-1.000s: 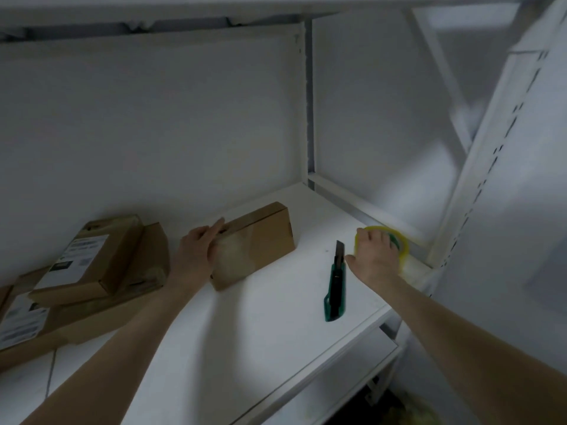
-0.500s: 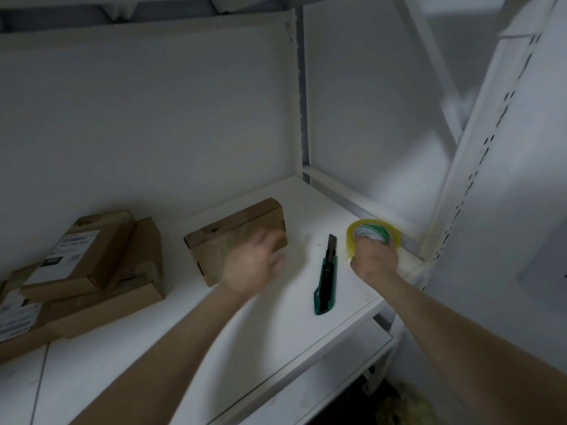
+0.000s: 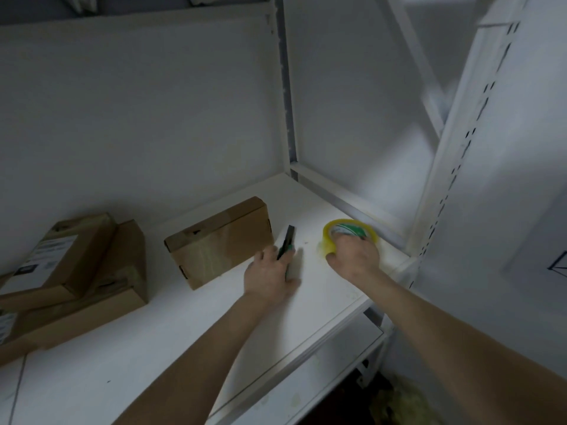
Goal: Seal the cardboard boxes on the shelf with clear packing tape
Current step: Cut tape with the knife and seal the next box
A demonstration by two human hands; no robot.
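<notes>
A small brown cardboard box [image 3: 221, 240] lies on the white shelf [image 3: 306, 305], with clear tape across its top. My right hand [image 3: 352, 256] grips a roll of clear yellowish packing tape [image 3: 343, 231] with a green and white core, near the shelf's right edge. Between box and roll lies a green utility knife [image 3: 288, 237]. My left hand [image 3: 270, 280] covers the knife's handle, fingers curled over it; only the dark blade end sticks out beyond the fingers.
Two more cardboard boxes [image 3: 70, 271] are stacked at the left, the upper one bearing a white label. A white upright post [image 3: 454, 142] with slots stands at the right, with a lower shelf [image 3: 322, 372] beneath. The back wall is close behind.
My left hand left the small box and moved right onto the knife. My right hand stays on the tape roll, which now sits slightly lifted and tilted.
</notes>
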